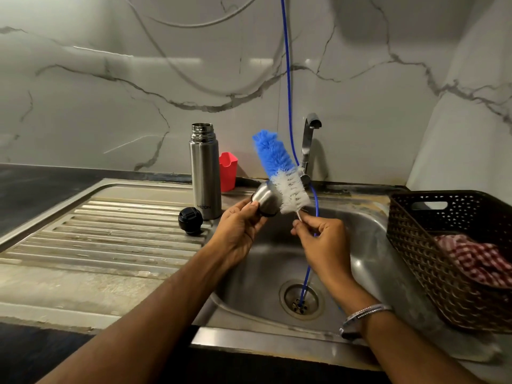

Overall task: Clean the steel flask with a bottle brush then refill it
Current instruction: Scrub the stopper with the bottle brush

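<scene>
Looking down over the stainless steel sink [360, 261], we see our left hand [241, 231] gripping a small steel cup lid [264, 196], while our right hand [322, 242] pinches the wire handle of a blue-and-white bottle brush [279, 170] touching that lid. Left of the sink, the open cylindrical steel flask [205, 173] stands upright on the tabletop [83, 286], a black round stopper [190, 220] just beside it.
</scene>
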